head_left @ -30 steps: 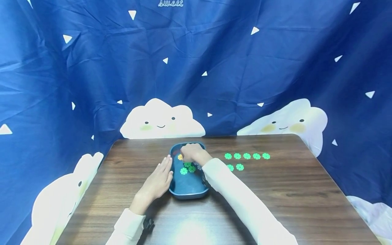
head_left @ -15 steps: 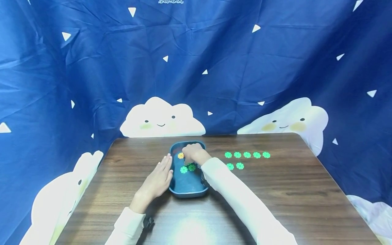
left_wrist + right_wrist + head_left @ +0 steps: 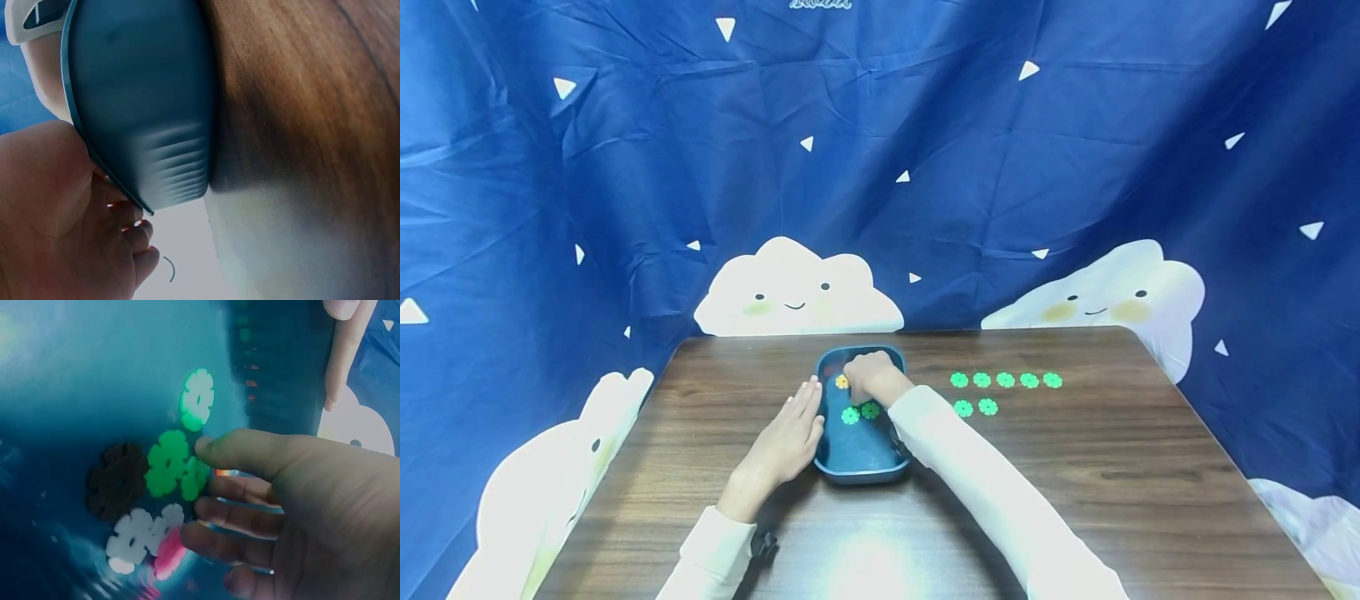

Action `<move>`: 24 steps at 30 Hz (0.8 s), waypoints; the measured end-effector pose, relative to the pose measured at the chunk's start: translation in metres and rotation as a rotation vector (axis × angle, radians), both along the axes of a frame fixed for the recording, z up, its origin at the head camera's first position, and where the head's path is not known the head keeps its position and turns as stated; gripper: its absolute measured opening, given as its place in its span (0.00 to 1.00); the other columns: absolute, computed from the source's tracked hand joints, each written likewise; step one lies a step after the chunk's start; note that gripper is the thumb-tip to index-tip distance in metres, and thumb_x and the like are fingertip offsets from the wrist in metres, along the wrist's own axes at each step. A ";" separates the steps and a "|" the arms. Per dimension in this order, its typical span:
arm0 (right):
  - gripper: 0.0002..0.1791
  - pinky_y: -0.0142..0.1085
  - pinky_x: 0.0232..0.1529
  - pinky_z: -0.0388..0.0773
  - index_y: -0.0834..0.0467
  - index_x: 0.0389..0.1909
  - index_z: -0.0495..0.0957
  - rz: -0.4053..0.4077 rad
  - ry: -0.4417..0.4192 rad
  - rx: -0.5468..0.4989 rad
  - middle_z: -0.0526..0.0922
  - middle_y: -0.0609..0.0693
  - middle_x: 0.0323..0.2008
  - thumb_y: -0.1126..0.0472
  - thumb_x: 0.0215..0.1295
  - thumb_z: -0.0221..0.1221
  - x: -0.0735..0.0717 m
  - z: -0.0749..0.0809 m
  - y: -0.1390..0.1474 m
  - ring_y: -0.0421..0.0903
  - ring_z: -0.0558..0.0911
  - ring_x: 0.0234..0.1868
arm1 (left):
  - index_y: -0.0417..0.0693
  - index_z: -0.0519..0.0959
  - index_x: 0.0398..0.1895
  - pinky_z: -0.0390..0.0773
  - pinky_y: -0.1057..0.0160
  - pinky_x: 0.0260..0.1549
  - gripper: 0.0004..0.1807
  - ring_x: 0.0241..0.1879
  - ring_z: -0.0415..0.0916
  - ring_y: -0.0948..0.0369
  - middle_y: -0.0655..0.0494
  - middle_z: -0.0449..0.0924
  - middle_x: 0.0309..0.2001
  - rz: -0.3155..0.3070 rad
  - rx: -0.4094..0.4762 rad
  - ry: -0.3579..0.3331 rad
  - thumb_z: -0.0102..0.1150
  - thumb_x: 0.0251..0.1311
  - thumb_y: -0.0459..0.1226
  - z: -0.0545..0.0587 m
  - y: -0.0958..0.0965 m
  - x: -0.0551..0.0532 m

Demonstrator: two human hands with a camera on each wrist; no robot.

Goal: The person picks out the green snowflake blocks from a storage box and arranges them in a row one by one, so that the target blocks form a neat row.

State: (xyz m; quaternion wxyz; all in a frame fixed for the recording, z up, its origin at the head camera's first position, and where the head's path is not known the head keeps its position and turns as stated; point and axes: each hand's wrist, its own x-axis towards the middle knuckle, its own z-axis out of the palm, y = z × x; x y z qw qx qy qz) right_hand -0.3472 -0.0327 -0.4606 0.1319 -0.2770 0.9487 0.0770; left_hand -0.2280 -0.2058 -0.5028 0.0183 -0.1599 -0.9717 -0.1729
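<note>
A dark teal tray point(image 3: 861, 478) stands on the table with several flower-shaped interlocking discs in it. My left hand point(image 3: 785, 437) rests along its left rim with straight fingers; the left wrist view shows the palm by the tray wall. My right hand point(image 3: 874, 377) reaches inside the tray. In the right wrist view, thumb and fingers close around a small green disc point(image 3: 195, 478), partly hidden by the fingertips. Beside it lie a larger green disc point(image 3: 169, 464), a bright green disc point(image 3: 198, 400), a dark disc point(image 3: 117, 481), a white disc point(image 3: 130, 540) and a pink disc point(image 3: 169, 552).
To the tray's right, green discs point(image 3: 1005, 380) lie in a row on the wooden table point(image 3: 1112, 467), with two more green discs point(image 3: 988, 407) in front. An orange disc point(image 3: 842, 382) sits inside the tray, left of the right hand. A blue curtain point(image 3: 880, 150) hangs behind.
My right hand has shifted slightly within the tray and now covers a green disc that showed below it earlier. The left hand stays at the rim.
</note>
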 end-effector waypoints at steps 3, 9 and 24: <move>0.17 0.40 0.46 0.85 0.52 0.54 0.86 -0.012 0.007 0.008 0.86 0.46 0.40 0.50 0.69 0.66 0.000 0.000 0.000 0.45 0.81 0.38 | 0.33 0.52 0.85 0.54 0.42 0.84 0.33 0.86 0.48 0.44 0.40 0.47 0.87 0.003 0.003 -0.004 0.39 0.85 0.41 0.001 0.000 0.001; 0.18 0.41 0.49 0.86 0.53 0.55 0.86 -0.019 -0.023 -0.001 0.87 0.47 0.42 0.50 0.68 0.67 0.000 0.002 0.001 0.45 0.82 0.39 | 0.33 0.52 0.85 0.55 0.42 0.84 0.33 0.86 0.48 0.45 0.40 0.48 0.87 0.002 0.001 0.001 0.39 0.85 0.41 0.000 0.000 0.001; 0.19 0.40 0.48 0.85 0.52 0.54 0.86 -0.009 -0.034 0.025 0.87 0.46 0.42 0.48 0.66 0.68 -0.001 0.003 -0.002 0.44 0.82 0.38 | 0.34 0.51 0.85 0.54 0.43 0.84 0.34 0.86 0.48 0.45 0.41 0.47 0.87 0.006 -0.014 -0.006 0.39 0.85 0.41 0.002 0.002 0.001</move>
